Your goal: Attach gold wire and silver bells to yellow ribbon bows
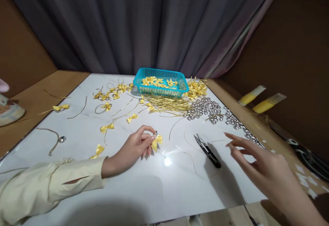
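- Fingers [148, 137] of our left hand [133, 147] are pinched narrow on a small yellow bow [157, 142], and they hold it low on the white desk [159, 188], a little left of the middle.
- Our right hand [259, 164] hangs over the right part of the desk with its fingers spread wide and holding nothing; the fingertips point to the left.
- Black scissors [207, 150] lie flat on the desk between our two hands, just beside the right fingertips but not touching them.
- Thin gold wires [190, 155] curl on the desk near the bow and the scissors.
- Silver bells [205, 108] lie in a heap further back on the right, and some of them run in a line along the desk edge.
- A bundle of gold wire pieces [167, 104] lies next to the bells, in front of a turquoise basket [160, 88] that holds more yellow bows.
- More bows [107, 127], some already on wire loops, are scattered on the left half of the desk.
- Two yellow tubes [259, 99] lie on the brown surface at the right, apart from the desk.
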### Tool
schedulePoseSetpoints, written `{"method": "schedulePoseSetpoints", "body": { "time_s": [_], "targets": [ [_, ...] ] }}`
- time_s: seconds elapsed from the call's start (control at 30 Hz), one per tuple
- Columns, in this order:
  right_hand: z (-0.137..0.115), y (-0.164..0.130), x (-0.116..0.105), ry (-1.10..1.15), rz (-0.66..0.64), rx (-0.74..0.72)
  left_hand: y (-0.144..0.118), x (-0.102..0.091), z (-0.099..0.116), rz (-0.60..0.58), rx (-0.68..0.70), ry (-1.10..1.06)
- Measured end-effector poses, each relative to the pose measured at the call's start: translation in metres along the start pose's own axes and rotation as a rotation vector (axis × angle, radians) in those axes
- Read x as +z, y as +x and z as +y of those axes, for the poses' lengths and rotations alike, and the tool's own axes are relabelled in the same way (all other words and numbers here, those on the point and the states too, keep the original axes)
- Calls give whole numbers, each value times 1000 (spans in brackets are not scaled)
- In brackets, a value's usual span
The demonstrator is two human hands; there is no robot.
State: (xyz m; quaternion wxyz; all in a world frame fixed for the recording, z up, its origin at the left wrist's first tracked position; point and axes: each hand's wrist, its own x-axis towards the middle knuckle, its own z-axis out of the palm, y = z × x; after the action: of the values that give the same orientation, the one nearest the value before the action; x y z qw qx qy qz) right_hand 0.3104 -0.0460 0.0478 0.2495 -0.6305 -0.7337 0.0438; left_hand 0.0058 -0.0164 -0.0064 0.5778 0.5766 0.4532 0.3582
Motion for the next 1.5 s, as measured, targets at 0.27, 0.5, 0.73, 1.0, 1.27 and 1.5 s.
{"method": "schedulePoseSetpoints", "body": {
  "time_s": [0.27, 0.5, 0.73, 1.0, 1.27, 1.5],
  "targets": [
    [45, 27, 10, 36, -91, 228, 1, 1, 2, 18, -18, 36],
    [59, 25, 24, 128, 33, 141, -5, 4, 2, 2, 4, 52],
    [-7, 4, 21, 279, 20, 68, -17, 11, 0, -151, 110, 134],
    [-90, -15, 70, 625, -411, -199, -28, 10, -1, -353, 264, 317],
    [-85, -17, 77, 727, -270, -101, -29, 10, 14, -363, 303, 335],
    [-85, -10, 71, 735, -290, -51, -25, 6, 23, -317, 111, 162]
  ]
}}
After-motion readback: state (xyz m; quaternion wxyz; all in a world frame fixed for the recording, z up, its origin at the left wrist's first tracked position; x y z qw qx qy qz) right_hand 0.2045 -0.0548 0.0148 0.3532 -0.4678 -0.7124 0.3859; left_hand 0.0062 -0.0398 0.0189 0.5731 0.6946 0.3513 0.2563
